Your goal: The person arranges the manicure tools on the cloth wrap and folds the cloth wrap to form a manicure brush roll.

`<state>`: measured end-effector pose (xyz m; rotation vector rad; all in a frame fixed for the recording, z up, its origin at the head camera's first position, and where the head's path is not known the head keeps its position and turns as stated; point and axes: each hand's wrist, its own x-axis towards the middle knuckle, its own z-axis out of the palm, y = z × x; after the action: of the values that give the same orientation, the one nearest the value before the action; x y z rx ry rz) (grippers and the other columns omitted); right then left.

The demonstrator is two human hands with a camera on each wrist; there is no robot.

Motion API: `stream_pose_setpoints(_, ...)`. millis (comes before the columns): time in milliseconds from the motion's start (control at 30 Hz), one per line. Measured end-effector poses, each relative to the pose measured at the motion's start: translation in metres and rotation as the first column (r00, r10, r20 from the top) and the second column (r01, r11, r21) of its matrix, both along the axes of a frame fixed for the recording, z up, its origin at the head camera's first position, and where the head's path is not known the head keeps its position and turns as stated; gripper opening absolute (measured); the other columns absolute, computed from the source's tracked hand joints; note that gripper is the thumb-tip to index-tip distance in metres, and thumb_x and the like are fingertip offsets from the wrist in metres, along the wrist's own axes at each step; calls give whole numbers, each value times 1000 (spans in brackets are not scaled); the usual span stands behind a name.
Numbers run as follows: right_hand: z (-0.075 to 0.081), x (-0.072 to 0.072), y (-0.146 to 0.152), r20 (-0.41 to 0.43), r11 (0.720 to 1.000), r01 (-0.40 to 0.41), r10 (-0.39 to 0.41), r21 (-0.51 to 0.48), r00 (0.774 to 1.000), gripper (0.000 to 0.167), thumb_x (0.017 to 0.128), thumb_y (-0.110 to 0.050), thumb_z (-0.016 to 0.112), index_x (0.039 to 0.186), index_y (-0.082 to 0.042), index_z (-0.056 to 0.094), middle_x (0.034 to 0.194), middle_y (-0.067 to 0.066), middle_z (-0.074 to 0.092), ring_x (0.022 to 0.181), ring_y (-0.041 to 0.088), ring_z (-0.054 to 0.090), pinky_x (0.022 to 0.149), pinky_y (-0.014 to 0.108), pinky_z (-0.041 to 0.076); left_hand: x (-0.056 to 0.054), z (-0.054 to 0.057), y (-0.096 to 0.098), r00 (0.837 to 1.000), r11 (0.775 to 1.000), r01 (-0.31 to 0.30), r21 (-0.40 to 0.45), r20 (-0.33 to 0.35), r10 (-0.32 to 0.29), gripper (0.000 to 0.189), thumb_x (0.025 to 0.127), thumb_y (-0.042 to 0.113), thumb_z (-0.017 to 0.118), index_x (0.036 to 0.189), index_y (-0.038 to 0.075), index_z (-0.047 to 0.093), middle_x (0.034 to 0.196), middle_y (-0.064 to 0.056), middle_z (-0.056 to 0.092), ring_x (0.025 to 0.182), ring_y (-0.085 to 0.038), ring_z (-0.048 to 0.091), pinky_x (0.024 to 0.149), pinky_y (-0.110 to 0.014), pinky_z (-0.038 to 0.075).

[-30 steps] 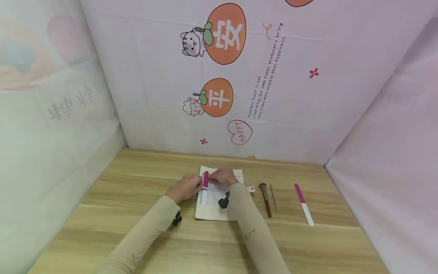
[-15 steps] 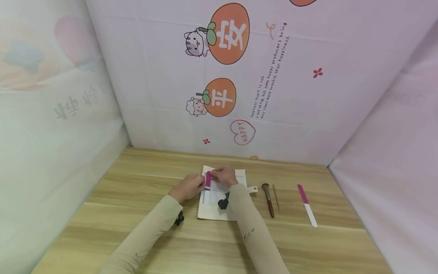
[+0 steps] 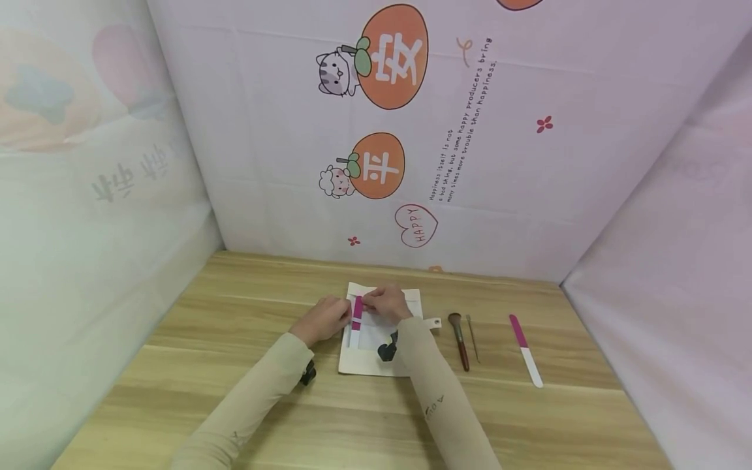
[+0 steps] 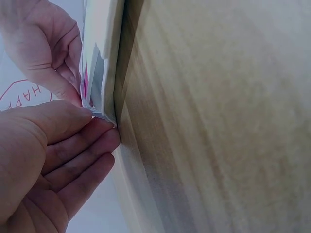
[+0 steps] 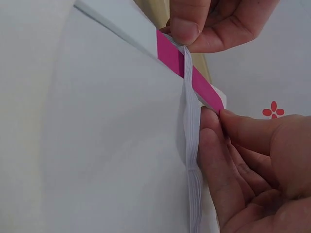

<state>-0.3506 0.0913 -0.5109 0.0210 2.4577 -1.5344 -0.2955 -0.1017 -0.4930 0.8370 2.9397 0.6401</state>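
Little has changed over the last second: both hands, left hand [image 3: 322, 320] and right hand [image 3: 384, 301], still pinch the pink-and-white nail file [image 3: 356, 320] into the white fabric pouch's [image 3: 376, 362] elastic band [image 5: 191, 145] between the fingers, so insertion seems unfinished

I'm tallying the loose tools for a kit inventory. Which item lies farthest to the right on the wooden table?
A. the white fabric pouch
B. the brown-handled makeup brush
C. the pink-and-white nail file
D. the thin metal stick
C: the pink-and-white nail file lies right of the thin metal stick, the brown-handled makeup brush and the white fabric pouch.
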Motion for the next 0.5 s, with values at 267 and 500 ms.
stream_pose_setpoints(267,0,5,1,-55,996,-22,27,82,998,16,99,-21,75,103,-8,83,91,4,82,80,11,75,74,23,58,-1,-4,2,1000,1000,19,10,-17,-19,18,104,5,63,86,7,63,75,-1,56,70,-14,50,67,-29,47)
stream_pose_setpoints(500,19,9,23,-122,978,-43,69,206,990,22,96,-31,78,107,-12,82,96,3,81,87,15,71,77,29,57,0,-7,0,1000,999,5,45,6,-5,10,101,5,67,91,6,67,81,-2,65,75,-13,55,74,-31,54)
